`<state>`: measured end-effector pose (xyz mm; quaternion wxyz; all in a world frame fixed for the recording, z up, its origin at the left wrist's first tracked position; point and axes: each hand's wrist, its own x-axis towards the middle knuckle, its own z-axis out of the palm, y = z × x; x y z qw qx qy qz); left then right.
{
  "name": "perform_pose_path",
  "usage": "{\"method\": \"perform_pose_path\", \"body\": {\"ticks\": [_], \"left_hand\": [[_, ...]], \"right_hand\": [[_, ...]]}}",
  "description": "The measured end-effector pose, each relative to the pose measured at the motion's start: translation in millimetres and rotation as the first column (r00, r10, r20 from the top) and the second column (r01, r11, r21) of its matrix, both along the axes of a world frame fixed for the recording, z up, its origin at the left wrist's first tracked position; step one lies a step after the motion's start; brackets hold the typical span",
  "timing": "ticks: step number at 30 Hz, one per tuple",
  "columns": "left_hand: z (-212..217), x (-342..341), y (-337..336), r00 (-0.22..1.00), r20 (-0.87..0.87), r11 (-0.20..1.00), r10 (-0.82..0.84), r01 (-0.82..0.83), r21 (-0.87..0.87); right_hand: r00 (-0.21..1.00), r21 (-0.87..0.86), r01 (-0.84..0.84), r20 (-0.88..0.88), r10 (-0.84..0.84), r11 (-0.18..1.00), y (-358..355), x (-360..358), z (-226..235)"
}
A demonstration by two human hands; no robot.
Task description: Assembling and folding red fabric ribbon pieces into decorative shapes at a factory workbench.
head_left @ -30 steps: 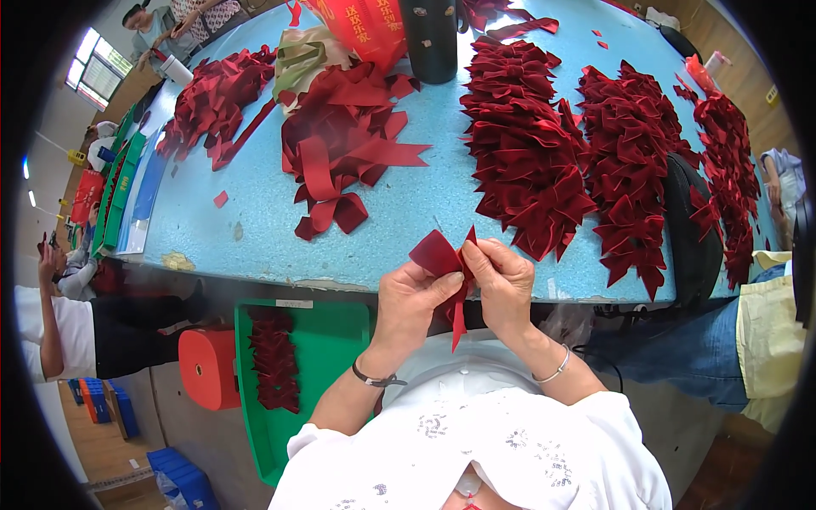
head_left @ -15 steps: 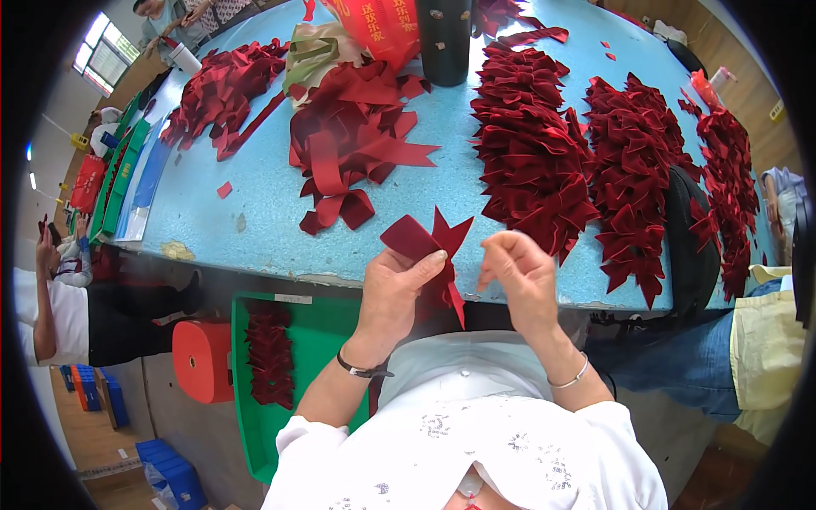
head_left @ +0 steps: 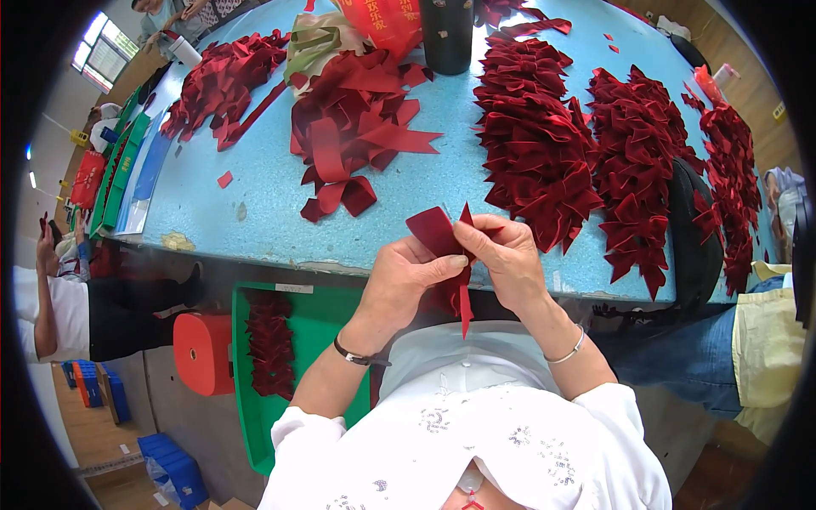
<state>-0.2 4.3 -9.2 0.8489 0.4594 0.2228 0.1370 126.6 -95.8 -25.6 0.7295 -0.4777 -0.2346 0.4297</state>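
Note:
Just off the near edge of the blue table (head_left: pixel 399 195), a dark red ribbon bow (head_left: pixel 432 231) is held between my two hands. My left hand (head_left: pixel 406 276) is closed on it, thumb pressed on the front, with one loop sticking up. On the other side, my right hand (head_left: pixel 508 262) pinches the bow's right part between thumb and fingers. Pointed tails hang below the fingers; the bow's middle is partly hidden. Loose ribbon strips (head_left: pixel 340 127) lie in a heap ahead of my left hand. Beyond my right hand, finished-looking bows (head_left: pixel 535 144) form a long stacked row.
More rows of bows (head_left: pixel 633 161) lie to the right, by a black bag (head_left: pixel 690 238). A dark bottle (head_left: pixel 448 36) and a red bag (head_left: pixel 384 25) stand at the back. Below left are a green crate (head_left: pixel 319 319) with bows and a red roll (head_left: pixel 202 353). Other people sit around.
My right hand has come left and up onto the bow, and its fingers now grip it. The bow's right side is squeezed narrower. My left hand has moved slightly right.

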Motion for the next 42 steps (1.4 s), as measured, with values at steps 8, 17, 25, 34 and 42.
{"method": "perform_pose_path", "body": {"ticks": [8, 17, 25, 34, 42], "left_hand": [[-6, 0, 4, 0.966, 0.009, 0.965, 0.26, -0.26, 0.038], [1, 2, -7, 0.944, 0.058, 0.946, 0.325, -0.325, -0.01], [-10, -2, -7, 0.966, 0.029, 0.966, 0.255, -0.254, -0.047], [-15, 2, -11, 0.963, 0.042, 0.957, 0.266, -0.258, -0.131], [-7, 1, -5, 0.953, 0.045, 0.95, 0.301, -0.296, -0.1]], "right_hand": [[0.532, 0.132, 0.164, 0.823, -0.201, 0.977, -24, -23, 19], [0.104, 0.321, 0.149, 0.935, -0.338, 0.935, -21, -21, 1], [0.324, 0.291, 0.183, 0.884, -0.338, 0.939, -19, -20, -7], [0.899, -0.148, 0.178, 0.426, -0.1, 0.973, -25, -18, 4], [0.99, -0.271, -0.059, 0.105, 0.091, 0.961, -32, -4, 9]]}}
